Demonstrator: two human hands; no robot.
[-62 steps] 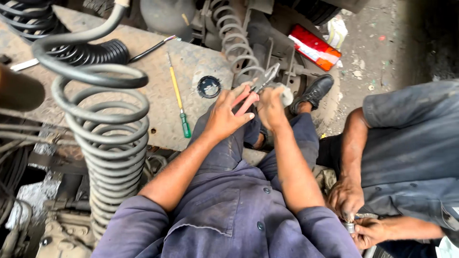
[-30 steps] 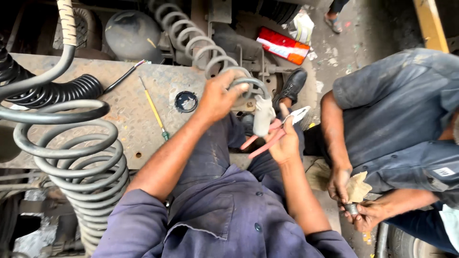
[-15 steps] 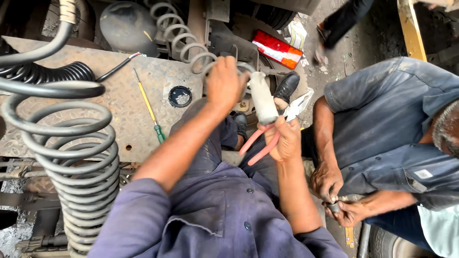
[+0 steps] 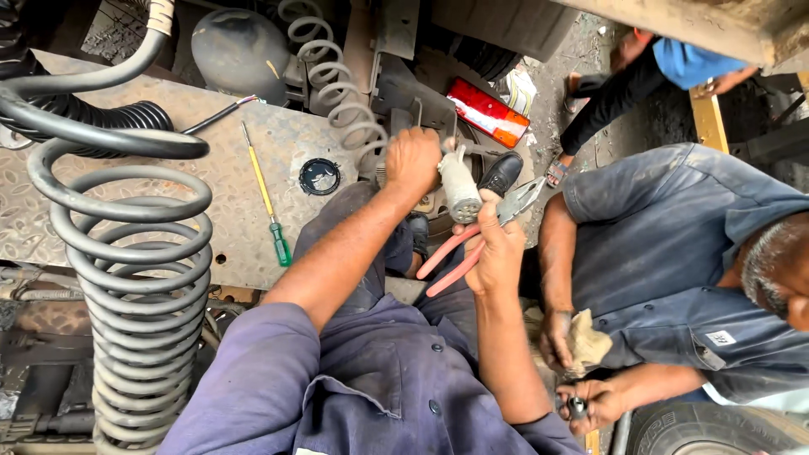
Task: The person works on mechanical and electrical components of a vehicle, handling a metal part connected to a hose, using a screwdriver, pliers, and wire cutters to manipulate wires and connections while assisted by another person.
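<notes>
My left hand (image 4: 413,158) grips the end of a grey coiled cable (image 4: 337,84) where it joins a white plug connector (image 4: 460,187). My right hand (image 4: 497,251) holds red-handled pliers (image 4: 472,240), jaws pointing up and right, just beside the connector. Both forearms reach forward over my blue trousers.
A yellow-shafted, green-handled screwdriver (image 4: 266,202) and a black round cap (image 4: 319,176) lie on the metal checker plate (image 4: 126,211). Large grey coiled hoses (image 4: 135,278) hang at left. A co-worker in a blue shirt (image 4: 674,253) crouches at right, holding a rag and a small part. A red tail lamp (image 4: 487,112) lies ahead.
My left hand has brought the cable end and connector up and closer. The right hand with the pliers has pulled back slightly beside it. My head has shifted, so the view moved.
</notes>
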